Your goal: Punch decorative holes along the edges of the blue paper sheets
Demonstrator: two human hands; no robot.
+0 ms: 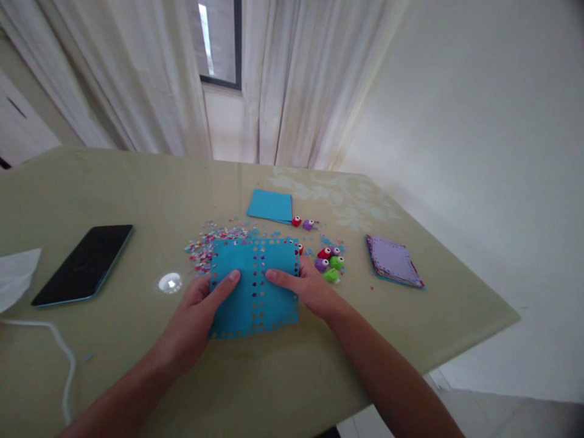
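Both my hands hold up a blue sheet of paper [235, 307] with small holes punched along its edges and in two rows down the middle. My left hand [198, 313] grips the left edge, thumb on the front face. On the right edge, my right hand [319, 289] does the same, its thumb pointing inward; the fingers behind the sheet are hidden. Just beyond the sheet lies a scatter of tiny coloured paper bits [201, 249]. Several small craft punches, among them a red one [324, 253] and a green one [331, 275], sit close to my right hand.
A stack of plain blue paper [270, 205] lies farther back, with a red punch [296, 221] and a purple punch [308, 224] beside it. Punched sheets [396, 260] are piled at right. A black tablet [86, 264], white cable [68, 359] and white paper [16, 277] are at left.
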